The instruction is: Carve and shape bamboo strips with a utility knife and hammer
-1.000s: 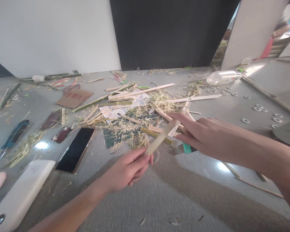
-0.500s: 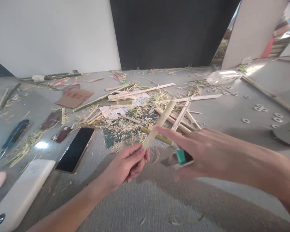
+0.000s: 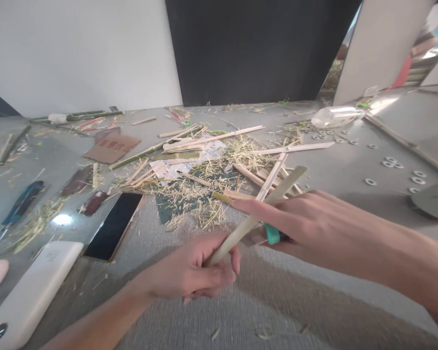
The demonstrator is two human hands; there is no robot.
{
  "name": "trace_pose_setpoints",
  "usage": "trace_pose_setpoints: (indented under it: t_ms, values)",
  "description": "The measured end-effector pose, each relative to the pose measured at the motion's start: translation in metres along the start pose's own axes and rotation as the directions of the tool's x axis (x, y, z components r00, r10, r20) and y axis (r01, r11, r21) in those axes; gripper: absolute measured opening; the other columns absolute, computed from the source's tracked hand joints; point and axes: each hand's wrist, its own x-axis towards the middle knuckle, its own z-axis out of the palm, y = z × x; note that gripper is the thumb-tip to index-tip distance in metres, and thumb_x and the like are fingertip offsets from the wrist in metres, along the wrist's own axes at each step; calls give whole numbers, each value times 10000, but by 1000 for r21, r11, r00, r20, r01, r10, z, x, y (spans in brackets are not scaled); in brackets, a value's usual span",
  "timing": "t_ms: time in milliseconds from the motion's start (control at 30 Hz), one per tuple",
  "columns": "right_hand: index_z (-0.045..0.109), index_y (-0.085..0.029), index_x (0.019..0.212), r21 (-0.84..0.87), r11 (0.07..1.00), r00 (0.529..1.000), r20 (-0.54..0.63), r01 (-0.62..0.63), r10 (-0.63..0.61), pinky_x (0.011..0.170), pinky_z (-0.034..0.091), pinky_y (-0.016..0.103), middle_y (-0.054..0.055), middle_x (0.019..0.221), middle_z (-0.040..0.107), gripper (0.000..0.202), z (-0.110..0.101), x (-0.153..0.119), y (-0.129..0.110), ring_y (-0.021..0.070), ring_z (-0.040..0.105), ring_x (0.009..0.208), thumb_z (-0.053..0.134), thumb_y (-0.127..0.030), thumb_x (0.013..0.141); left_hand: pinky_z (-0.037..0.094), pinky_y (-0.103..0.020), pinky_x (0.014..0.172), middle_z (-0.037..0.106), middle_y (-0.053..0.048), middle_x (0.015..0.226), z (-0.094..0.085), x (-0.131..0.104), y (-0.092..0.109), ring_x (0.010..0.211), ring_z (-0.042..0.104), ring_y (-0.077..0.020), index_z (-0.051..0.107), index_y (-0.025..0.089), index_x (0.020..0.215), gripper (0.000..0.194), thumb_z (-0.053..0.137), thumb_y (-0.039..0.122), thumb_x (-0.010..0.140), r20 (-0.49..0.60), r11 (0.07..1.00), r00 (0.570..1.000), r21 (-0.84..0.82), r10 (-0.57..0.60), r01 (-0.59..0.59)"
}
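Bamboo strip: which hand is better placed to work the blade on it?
Probably the right hand: it holds the teal-handled knife against the bamboo strip, while the left hand is shut around the strip's near end, steadying it.

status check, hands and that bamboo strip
Left hand grip shut on bamboo strip. Right hand holds teal-handled knife against it. Shavings beyond.

Bamboo strip (image 3: 255,214) in the left grip (image 3: 193,272): pale tan. Tool under the right grip (image 3: 314,218): teal handle (image 3: 272,234). Left of the left grip: black phone (image 3: 114,224), white power bank (image 3: 32,291). Past both grips: straw-yellow shavings (image 3: 204,194) over a dark green mat (image 3: 168,206), brown cardboard (image 3: 111,147) with red print. Surface (image 3: 277,301) grey.
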Motion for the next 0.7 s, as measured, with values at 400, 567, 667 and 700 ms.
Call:
trace_pose_setpoints:
  t_ms: [400, 567, 667, 700]
  values:
    - [488, -326, 1482, 47, 997, 989, 139, -60, 53, 589, 253, 328, -29, 726, 622, 566, -11, -1, 1, 175, 475, 584, 642, -272, 940, 222, -166, 383, 457, 77, 627, 0, -1, 7, 470, 311, -75, 549, 191, 1093, 305, 570, 493, 1054, 95, 996, 991, 6, -90, 90]
    - [411, -330, 1532, 55, 994, 985, 155, -90, 81, 634, 328, 335, 1, 867, 666, 548, -14, -2, -1, 193, 568, 698, 596, -328, 1016, 261, -171, 364, 489, 62, 606, -1, -1, 7, 423, 337, -75, 602, 177, 1082, 418, 455, 569, 1076, 96, 995, 992, 64, -77, 71]
    - [400, -327, 1532, 29, 995, 987, 138, -92, 88, 648, 332, 342, 19, 921, 681, 530, -17, -4, -2, 201, 587, 736, 583, -336, 1034, 275, -160, 351, 488, 57, 581, -3, 0, 4, 396, 345, -66, 654, 157, 1044, 516, 404, 607, 1079, 90, 995, 993, 68, -77, 72]
    - [399, -323, 1534, 9, 996, 988, 123, -91, 89, 642, 325, 341, 16, 896, 675, 535, -18, -4, -2, 199, 576, 715, 585, -330, 1032, 279, -157, 346, 486, 55, 570, -3, 1, 4, 387, 344, -64, 673, 152, 1019, 547, 393, 618, 1078, 94, 996, 993, 64, -75, 69]
